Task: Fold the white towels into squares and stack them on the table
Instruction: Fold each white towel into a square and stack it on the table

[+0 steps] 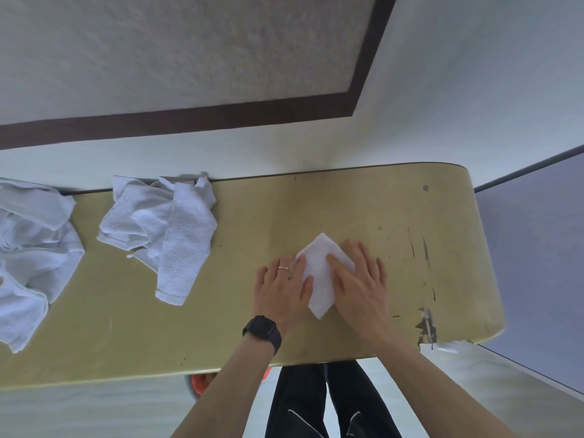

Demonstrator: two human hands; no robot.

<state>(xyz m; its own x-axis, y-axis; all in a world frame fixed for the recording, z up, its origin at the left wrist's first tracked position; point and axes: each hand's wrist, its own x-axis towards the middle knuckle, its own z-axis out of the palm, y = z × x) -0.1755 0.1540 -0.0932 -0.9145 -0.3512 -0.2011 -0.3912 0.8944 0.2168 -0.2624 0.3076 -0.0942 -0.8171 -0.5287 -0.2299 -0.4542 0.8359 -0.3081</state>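
A small folded white towel (319,273) lies as a square, turned corner-up, on the yellowish table (284,216). My left hand (281,287), with a ring and a black watch on the wrist, rests flat on the towel's left edge. My right hand (361,279) presses flat on its right side, fingers spread. Neither hand grips the cloth. A crumpled pile of white towels (164,232) sits to the left, near the table's far edge. Another heap of white towels (34,251) lies at the far left, partly out of frame.
The table's far edge runs along a pale wall (252,153). Its rounded right end has chipped, peeling laminate (426,327) near the front corner. An orange object (199,382) shows under the front edge. My dark trousers (325,403) are below the table.
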